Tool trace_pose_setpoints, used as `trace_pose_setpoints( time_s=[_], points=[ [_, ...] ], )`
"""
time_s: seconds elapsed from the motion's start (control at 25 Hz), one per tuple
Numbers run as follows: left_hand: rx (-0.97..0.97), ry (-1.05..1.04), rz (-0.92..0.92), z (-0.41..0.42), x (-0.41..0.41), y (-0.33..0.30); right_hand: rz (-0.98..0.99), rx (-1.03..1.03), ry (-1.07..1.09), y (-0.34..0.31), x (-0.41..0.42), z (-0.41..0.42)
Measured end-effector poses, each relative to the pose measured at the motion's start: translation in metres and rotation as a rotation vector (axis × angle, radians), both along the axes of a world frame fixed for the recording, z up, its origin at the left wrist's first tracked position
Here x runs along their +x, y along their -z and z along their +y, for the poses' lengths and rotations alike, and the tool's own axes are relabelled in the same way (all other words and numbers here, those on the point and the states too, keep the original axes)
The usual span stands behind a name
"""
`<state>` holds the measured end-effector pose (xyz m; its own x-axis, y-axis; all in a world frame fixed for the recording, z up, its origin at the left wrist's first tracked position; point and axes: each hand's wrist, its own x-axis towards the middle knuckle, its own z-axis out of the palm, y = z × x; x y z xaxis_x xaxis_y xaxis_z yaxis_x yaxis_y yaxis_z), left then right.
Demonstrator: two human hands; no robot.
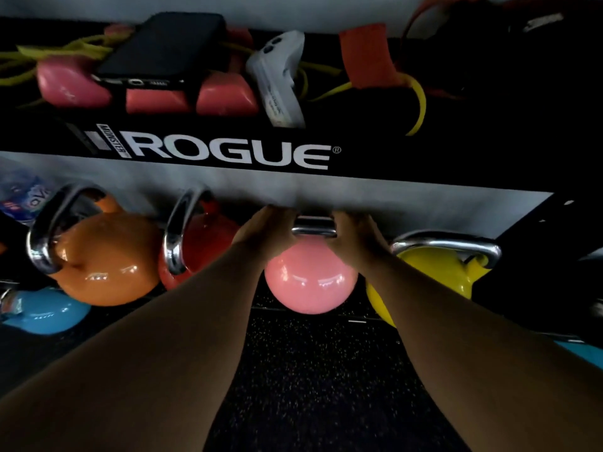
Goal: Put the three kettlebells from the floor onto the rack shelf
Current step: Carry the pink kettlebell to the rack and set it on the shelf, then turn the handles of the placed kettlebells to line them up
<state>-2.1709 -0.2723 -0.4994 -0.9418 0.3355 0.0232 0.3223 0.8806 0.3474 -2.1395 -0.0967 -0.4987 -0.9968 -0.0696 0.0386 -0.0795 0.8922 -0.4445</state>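
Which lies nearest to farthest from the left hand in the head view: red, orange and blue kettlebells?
From the left hand:
1. Red kettlebell, just to its left.
2. Orange kettlebell, further left.
3. Blue kettlebell, lowest, at the far left edge.

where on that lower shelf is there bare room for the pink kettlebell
One open gap shows: between the red kettlebell and the yellow kettlebell, where both hands now hold the pink kettlebell. Left of it, the orange kettlebell and the red one sit close together. The top shelf is cluttered.
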Motion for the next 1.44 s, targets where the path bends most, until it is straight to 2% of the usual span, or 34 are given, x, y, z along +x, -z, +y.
trace_pose_setpoints(
  time_s=[0.2,0.6,0.76,0.88,1.12,1.28,1.44],
  points=[
    [0.075,-0.017,-0.072,0.014,-0.022,0.007,0.007,-0.06,0.107,0.012,-0.02,0.01],
    [0.138,-0.013,0.024,0.012,-0.023,0.015,0.006,0.035,0.083,0.005,-0.015,0.009],
    [0.017,-0.031,0.055,0.013,-0.023,0.011,-0.095,-0.048,0.033,-0.005,-0.002,0.01],
    [-0.048,-0.002,0.213,0.023,-0.003,-0.002,-0.062,-0.077,-0.051,-0.012,0.02,0.029],
    [-0.167,0.277,0.448,0.103,0.076,-0.028,0.185,-0.106,-0.041,-0.035,0.09,0.115],
    [-0.24,0.397,0.39,0.197,0.126,-0.042,0.151,0.013,0.026,-0.049,0.155,0.221],
    [-0.257,0.42,0.334,0.293,0.172,-0.058,0.1,0.156,0.111,-0.069,0.217,0.334]
  ],
)
